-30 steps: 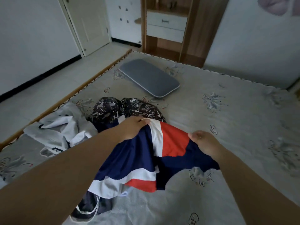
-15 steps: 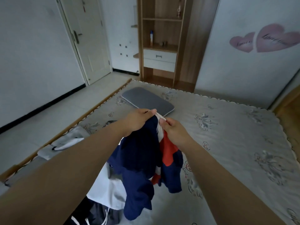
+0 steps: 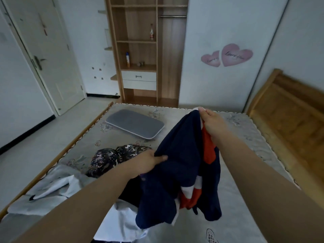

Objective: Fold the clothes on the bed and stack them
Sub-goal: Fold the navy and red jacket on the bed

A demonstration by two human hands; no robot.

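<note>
A navy, red and white garment (image 3: 182,174) hangs in the air above the bed (image 3: 235,207). My right hand (image 3: 213,122) pinches its top edge high up at the right. My left hand (image 3: 149,163) grips the navy cloth lower down at the left edge. The garment's lower part dangles loosely and hides the mattress behind it. On the bed to the left lie a dark patterned garment (image 3: 112,158) and a crumpled white and grey garment (image 3: 50,190). A white cloth (image 3: 126,221) and something dark lie beneath my left forearm.
A flat grey pillow (image 3: 135,126) lies near the far edge of the bed. A wooden headboard (image 3: 289,120) stands at the right. Beyond the bed are a wooden shelf unit (image 3: 140,50) with drawers and a white door (image 3: 43,55) at the left.
My hands, close together at the garment's top edge, have separated: the right one rose and moved right, the left one slid down to the navy cloth's left edge. The view tilted up.
</note>
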